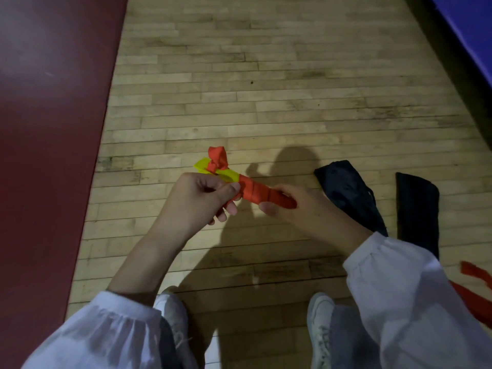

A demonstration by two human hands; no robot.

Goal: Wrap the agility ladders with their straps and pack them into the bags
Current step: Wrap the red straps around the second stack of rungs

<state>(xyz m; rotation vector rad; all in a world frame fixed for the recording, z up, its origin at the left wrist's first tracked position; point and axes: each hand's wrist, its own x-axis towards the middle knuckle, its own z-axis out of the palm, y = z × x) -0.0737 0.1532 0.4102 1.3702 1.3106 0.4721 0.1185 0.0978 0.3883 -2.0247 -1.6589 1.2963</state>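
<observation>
Both hands hold a folded ladder bundle [253, 189] in the air above the wooden floor [266, 89], in front of the person's knees. The bundle lies slanted, its far end up and to the left, its near end down and to the right. An orange strap [255, 191] is wound around it in several turns, and a loose knot of the same strap [217, 158] sticks up at the far end, where the yellow rungs [205, 166] show bare. The left hand [202, 201] has its grip closed on the bundle's middle, thumb and fingers pinching the wound strap from the left side. The right hand [292, 206] has its grip closed around the near end, which runs into the palm, with the thumb underneath. The yellow end and the knot stand clear beyond the left hand. On the floor to the right lie two dark bags [348, 193], flat and just beside each other, well apart from the bundle. More orange strap [474, 278] lies at the right edge. A red mat [53, 129] covers the floor on the left. White shoes [319, 315] show below.
</observation>
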